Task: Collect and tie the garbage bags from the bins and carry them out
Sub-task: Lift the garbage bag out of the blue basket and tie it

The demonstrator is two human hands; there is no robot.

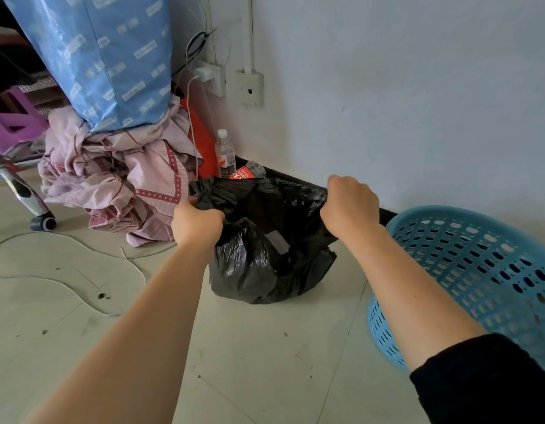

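Beside wall (pixel 418 87), gripping bag (pixel 265 264) with left hand (pixel 197 223) and right hand (pixel 350 203), fingers curled round its mouth corners; likely tying step. Next: cross corners, knot.

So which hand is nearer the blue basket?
Right. The right hand grips the bag at its top, next to the basket rim; the left hand grips the bag's other side, with the bag between it and the basket.
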